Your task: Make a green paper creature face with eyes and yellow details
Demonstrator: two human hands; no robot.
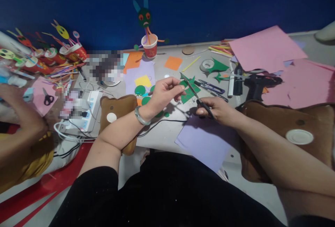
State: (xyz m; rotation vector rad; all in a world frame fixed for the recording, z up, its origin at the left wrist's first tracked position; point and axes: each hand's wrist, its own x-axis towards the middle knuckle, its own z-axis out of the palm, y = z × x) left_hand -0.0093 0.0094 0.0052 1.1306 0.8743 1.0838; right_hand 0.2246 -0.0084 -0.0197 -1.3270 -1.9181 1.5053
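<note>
My right hand grips a pair of scissors by the dark handles. Their blades point up and left, above a green paper scrap with jagged cut edges. My left hand, with a bangle at the wrist, is closed in a pinch just left of the blades. What it pinches is too small or hidden to make out. Cut green paper circles lie beside and partly behind that hand. Below the scissors, a lilac paper sheet hangs over the table's front edge.
A red paper cup with a green paper figure stands at the back. Pens, tape, a black glue gun and pink sheets lie rightward. A power strip and another person's arm are left.
</note>
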